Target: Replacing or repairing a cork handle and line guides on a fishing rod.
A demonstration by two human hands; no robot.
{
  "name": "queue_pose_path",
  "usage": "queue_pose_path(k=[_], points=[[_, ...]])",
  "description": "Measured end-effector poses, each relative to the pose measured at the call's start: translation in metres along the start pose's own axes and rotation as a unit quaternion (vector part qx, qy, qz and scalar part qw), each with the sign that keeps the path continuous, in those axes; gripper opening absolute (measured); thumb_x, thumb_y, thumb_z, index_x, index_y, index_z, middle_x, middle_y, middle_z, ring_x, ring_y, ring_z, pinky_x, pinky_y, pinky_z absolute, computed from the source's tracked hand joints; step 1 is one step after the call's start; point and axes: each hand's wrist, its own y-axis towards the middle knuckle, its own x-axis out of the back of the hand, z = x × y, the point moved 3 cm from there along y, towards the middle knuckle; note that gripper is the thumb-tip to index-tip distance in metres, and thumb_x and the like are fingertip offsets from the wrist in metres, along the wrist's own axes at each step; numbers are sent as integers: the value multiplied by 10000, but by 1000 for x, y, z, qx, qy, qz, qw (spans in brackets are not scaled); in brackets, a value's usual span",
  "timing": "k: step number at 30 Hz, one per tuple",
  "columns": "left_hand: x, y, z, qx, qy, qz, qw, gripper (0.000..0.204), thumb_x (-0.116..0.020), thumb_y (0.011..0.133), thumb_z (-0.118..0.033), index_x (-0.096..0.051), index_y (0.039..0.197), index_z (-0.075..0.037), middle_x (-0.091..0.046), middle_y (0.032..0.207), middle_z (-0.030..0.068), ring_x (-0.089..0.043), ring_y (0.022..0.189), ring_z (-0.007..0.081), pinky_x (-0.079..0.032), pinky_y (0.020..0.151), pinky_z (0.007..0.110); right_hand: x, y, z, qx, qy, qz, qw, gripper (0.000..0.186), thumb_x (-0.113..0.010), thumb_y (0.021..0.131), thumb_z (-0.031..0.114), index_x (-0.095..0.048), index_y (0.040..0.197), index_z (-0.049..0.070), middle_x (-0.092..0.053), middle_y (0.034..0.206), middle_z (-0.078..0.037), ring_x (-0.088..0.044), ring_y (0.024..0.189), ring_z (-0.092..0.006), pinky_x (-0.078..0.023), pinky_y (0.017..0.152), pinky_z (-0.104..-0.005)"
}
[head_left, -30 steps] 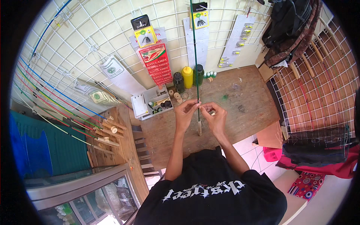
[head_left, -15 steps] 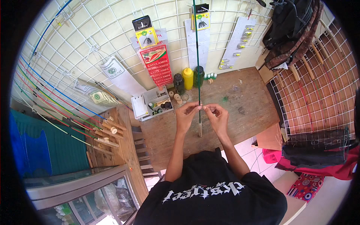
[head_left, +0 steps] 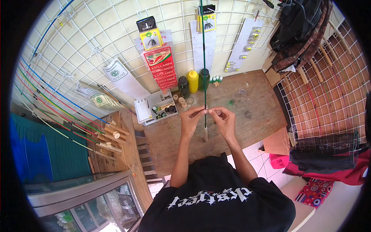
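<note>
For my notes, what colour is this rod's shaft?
Dark green; the shaft shows best in the head view.

Slim, dark green rod (head_left: 204,58), right through the middle of the scene, running near to far in an almost straight line! Pale, stubby handle (head_left: 206,134) at the near end, far end clean out of view.

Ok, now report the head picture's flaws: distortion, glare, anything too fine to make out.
Head view: the wall grid bows toward the dark rim; head view: the floor tiles look bright and washed out; head view: the left hand and right hand pinch at the rod, but fine detail there is too small to tell.
</note>
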Motion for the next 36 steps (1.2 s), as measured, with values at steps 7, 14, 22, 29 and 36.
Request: queue_pose_path(k=[7, 14, 22, 29, 36], points=[[1, 1, 2, -20, -19, 7, 1000, 214, -703, 753, 52, -688, 964, 22, -676, 921, 95, -612, 813, 109, -487, 738, 221, 0, 2, 3, -9, 12, 19, 1000, 97, -683, 821, 89, -692, 849, -3, -630, 685, 14, -524, 633, -28, -424, 568, -198], [0, 1, 0, 2, 1, 14, 1000, 227, -666, 777, 77, -677, 997, 24, -652, 929, 91, -610, 854, 122, -493, 779, 214, -1, 4, 5, -14, 48, 33, 998, 84, -662, 834, 65, -685, 858, -11, -638, 718, 12, -537, 655, -30, -428, 594, -192], [0, 1, 0, -4, -6, 17, 1000, 222, -669, 779, 66, -677, 997, 24, -659, 928, 95, -614, 859, 122, -492, 792, 219, 0, 2, 2, -21, 59, 34, 997, 91, -673, 831, 71, -678, 859, -16, -637, 723, 6, -543, 660, -32, -427, 594, -191], [2, 0, 3, -4, -10, 15, 1000, 213, -675, 779, 55, -680, 990, 24, -663, 928, 97, -615, 860, 124, -488, 790, 223, 1, 2, 1, -32, 60, 33, 997, 95, -680, 828, 78, -678, 845, -16, -633, 712, 8, -538, 654, -32, -422, 590, -190], [11, 2, 8, 2, 5, -1, 1000, 224, -667, 802, 18, -653, 1026, 24, -665, 933, 79, -614, 848, 111, -486, 778, 224, 20, 7, 10, -11, 83, 34, 996, 88, -612, 876, 85, -620, 896, 0, -647, 792, -22, -560, 705, -52, -434, 616, -194]])
